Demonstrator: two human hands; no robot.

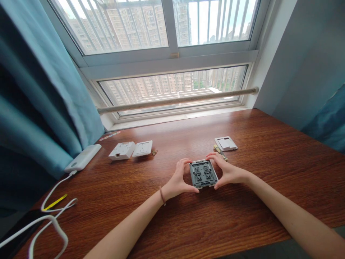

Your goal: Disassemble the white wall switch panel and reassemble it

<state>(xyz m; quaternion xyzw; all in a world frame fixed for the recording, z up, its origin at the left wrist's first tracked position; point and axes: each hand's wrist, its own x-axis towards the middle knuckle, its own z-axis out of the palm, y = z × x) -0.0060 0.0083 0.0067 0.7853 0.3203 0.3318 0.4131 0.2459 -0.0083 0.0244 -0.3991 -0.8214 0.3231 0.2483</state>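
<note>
Evidently the square grey-faced module (204, 175) was being steadied from both sides: it sat near the front middle of the bench (172, 226), between the two hands, its patterned face turned up toward the viewer. The left grip (175, 184) was closed on its left side, fingers at the far corner and thumb at the near one; the right grip (228, 173) was clamped on the opposite side in much the same way, probably so that the middle stayed uncovered and the piece could not twist. Whether its underside touched the wood or hung just above, I could not tell. Just beyond the right fingers lay a yellow-handled screwdriver (219, 151), likely put there for easy reach, next to a white plate with an opening (226, 143). Over on the left, a white box (122, 151), a white socket plate (142, 148) and a small cluster of screws (154, 153) lay side by side, presumably grouped so that the little pieces would not stray.
</note>
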